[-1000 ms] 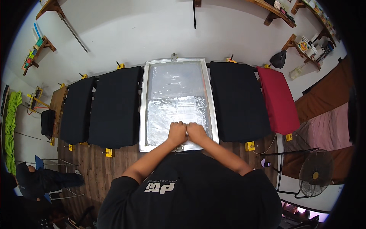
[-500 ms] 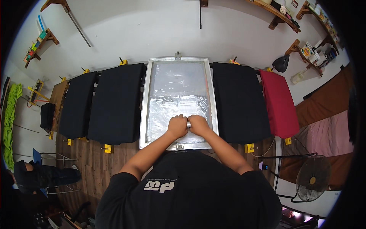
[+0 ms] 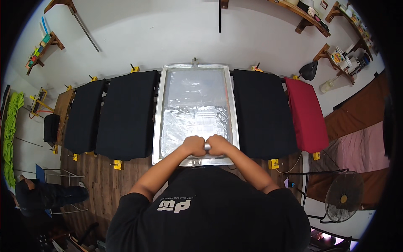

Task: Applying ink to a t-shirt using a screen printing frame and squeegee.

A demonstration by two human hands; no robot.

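- Head view looks straight down on a long wooden worktop [image 3: 105, 185] set against a white wall; a row of flat pallets covered in cloth lies across it
- left hand [image 3: 193, 145] and right hand [image 3: 219, 145] sit side by side, knuckles nearly touching, each grip closed around a short metal handle [image 3: 207, 146]; only a small silver bit of it shows between the fists
- both fists rest at the near end of a metal-framed printing screen [image 3: 195, 113]; the screen lies flat in the middle of the row, its mesh pale and shiny
- black cloth [image 3: 127, 113] lies just left of the screen, with a narrower black cloth beyond it; another black cloth [image 3: 263, 112] lies just right; a red cloth [image 3: 306, 114] follows at the right end
- a standing fan [image 3: 344, 196] is on the floor at lower right
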